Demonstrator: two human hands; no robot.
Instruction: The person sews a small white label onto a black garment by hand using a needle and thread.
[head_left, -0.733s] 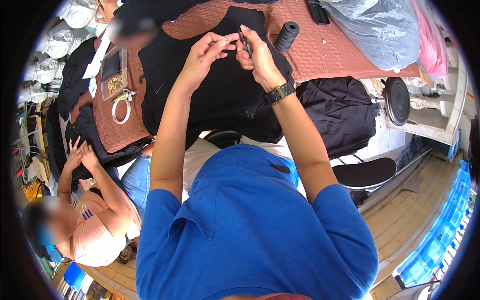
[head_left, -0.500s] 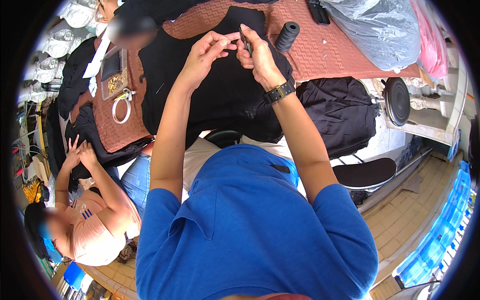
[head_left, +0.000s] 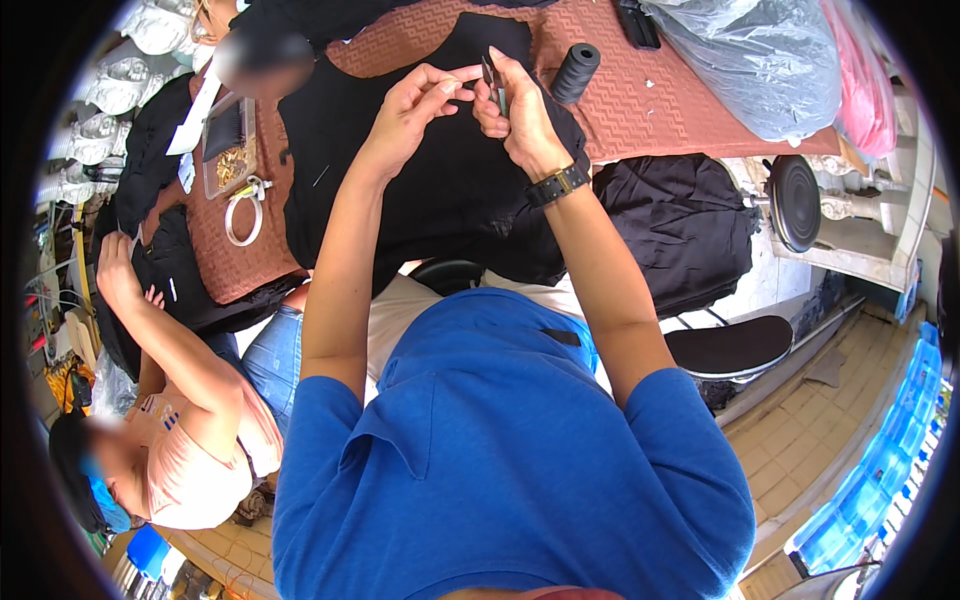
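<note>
Over the black fabric spread on the table, my hands are raised close together. Fingertips of my left hand are pinched, with the index finger pointing toward the right hand; whatever they pinch is too fine to make out. Small dark thread snips sit in the closed grip of my right hand, their blades near the left index fingertip. A black cone of thread stands just right of that hand.
A brown patterned cloth covers the table. At left are a clear box of small gold-coloured pieces and a white ring. Plastic bags lie far right. A co-worker sits at left; another person is across the table.
The snips have turned slightly in my right hand, and its thumb has shifted. My left hand has barely moved. The co-worker at left has reached an arm farther forward.
</note>
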